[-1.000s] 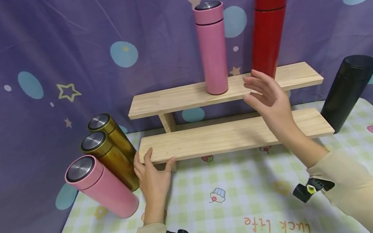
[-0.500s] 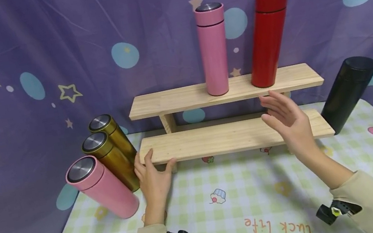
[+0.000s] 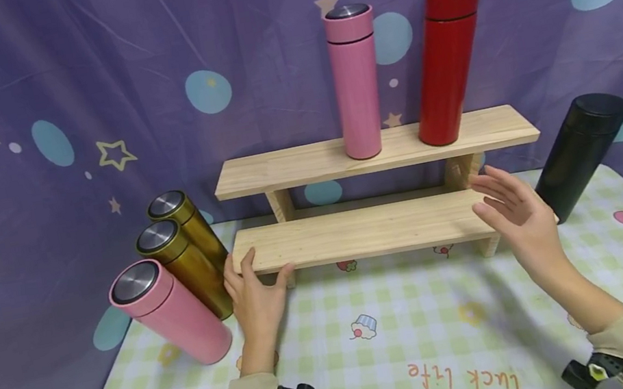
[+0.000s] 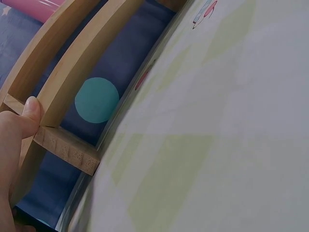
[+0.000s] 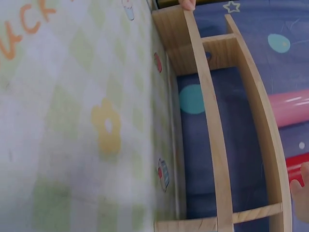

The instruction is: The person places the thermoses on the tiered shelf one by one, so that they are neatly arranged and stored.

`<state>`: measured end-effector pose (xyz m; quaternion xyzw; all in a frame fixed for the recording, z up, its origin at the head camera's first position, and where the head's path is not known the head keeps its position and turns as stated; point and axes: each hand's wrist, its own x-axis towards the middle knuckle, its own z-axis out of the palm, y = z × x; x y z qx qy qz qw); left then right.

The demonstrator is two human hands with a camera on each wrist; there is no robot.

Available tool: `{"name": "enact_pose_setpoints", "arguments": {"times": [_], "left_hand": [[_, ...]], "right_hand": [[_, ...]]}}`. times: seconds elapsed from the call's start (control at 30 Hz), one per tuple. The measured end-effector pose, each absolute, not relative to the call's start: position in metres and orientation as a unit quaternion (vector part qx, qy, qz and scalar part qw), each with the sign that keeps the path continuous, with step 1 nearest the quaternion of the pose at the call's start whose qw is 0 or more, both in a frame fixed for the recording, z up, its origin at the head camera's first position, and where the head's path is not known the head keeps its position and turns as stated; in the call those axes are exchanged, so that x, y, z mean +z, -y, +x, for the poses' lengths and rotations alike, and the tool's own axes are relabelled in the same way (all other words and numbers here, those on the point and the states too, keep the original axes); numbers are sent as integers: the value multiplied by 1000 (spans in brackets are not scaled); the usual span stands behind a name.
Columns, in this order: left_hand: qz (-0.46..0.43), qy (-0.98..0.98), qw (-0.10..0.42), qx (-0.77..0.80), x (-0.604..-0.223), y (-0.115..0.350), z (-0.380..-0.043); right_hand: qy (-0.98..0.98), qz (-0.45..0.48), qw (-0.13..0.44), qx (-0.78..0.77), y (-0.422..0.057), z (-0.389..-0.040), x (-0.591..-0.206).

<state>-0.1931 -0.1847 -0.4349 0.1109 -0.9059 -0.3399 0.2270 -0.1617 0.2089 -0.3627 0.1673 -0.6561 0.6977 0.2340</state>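
A two-tier wooden shelf (image 3: 356,234) stands on the table. My left hand (image 3: 260,308) grips the left end of its lower board, thumb against the front edge and fingers over the top; the thumb (image 4: 32,110) shows in the left wrist view. My right hand (image 3: 526,232) hovers in front of the lower board's right end, fingers relaxed and holding nothing. On the upper board stand a pink thermos bottle (image 3: 357,89) and a red thermos bottle (image 3: 449,69), side by side with a gap between them.
Left of the shelf stand two gold thermos bottles (image 3: 195,270) and another pink thermos bottle (image 3: 186,317). A black thermos bottle (image 3: 582,153) stands right of the shelf. A checked tablecloth (image 3: 423,328) covers the table, with a purple curtain (image 3: 254,10) behind.
My right hand has drawn away from the base of the red thermos bottle, moving down and to the right. My left hand stays on the shelf's left end.
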Motion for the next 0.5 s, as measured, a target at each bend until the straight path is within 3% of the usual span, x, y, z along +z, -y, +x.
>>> {"name": "enact_pose_setpoints", "arguments": {"times": [0.5], "left_hand": [[113,908,221,-338,-435,185,-193]], "right_hand": [[669,115,253,689,-246,-149,-373]]}}
